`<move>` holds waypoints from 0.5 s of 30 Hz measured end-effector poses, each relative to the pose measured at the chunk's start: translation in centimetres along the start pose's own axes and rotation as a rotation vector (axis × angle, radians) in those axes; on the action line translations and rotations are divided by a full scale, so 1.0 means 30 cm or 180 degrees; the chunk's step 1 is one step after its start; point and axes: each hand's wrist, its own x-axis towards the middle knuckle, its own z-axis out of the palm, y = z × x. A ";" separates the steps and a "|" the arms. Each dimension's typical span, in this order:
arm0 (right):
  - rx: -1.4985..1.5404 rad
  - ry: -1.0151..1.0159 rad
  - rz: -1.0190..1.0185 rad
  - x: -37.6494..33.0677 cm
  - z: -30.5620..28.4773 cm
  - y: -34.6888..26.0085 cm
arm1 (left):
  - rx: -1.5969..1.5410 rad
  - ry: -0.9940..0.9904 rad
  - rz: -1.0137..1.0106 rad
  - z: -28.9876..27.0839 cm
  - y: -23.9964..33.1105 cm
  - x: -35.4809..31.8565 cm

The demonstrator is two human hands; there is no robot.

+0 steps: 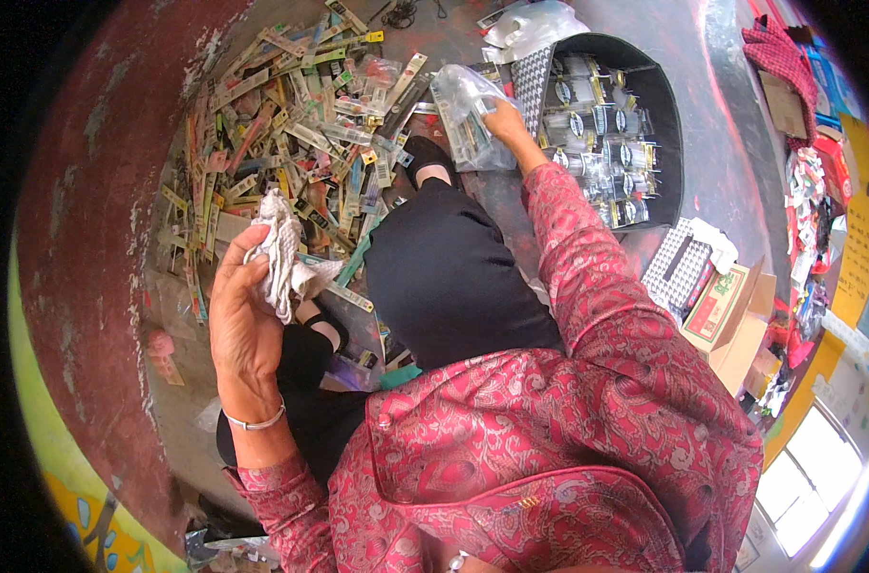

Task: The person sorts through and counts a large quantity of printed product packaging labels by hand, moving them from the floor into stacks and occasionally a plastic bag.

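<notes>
1. Two hands are occupied, well apart: the left hand (243,325) has its fingers closed on a crumpled white cloth (283,250), and the right hand (504,122) has its fingers curled onto a clear plastic bag (461,110), their tips partly hidden.
2. Cloth: bunched at the left fingertips, it rises above them and droops to their right in a loose fold.
3. Bag: it spreads mostly to the left of the right fingers, with slim packets (450,124) showing through the plastic.
4. Edges near the right fingers: just to their right stands a black bin (667,124) holding rows of packaged goods (597,134); beyond their tips lies a white plastic bag (536,31).
5. Edges near the left fingers: past their tips, a wide heap of slim packages (291,124) covers the ground; farther to their left runs a dark red wall (90,134).
6. Room: between the two sets of fingers are the heap's near side and a black-clad knee (444,272); grey floor (492,194) shows below the right fingers, alongside the sleeve.
</notes>
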 end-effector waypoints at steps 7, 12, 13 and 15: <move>-0.0938 0.1017 -0.0391 -0.120 0.126 0.003 | -0.0039 -0.0095 0.0000 -0.010 -0.011 -0.002; -0.1960 0.1203 -0.0461 -0.063 0.206 0.032 | 0.0006 -0.0021 -0.0099 -0.008 -0.017 0.011; -0.1798 0.1085 -0.0344 -0.045 0.208 0.042 | 0.0002 0.0014 -0.0116 -0.013 -0.020 0.016; -0.1472 0.0852 -0.0101 -0.017 0.214 0.066 | 0.0000 0.0076 -0.0155 -0.024 -0.031 0.033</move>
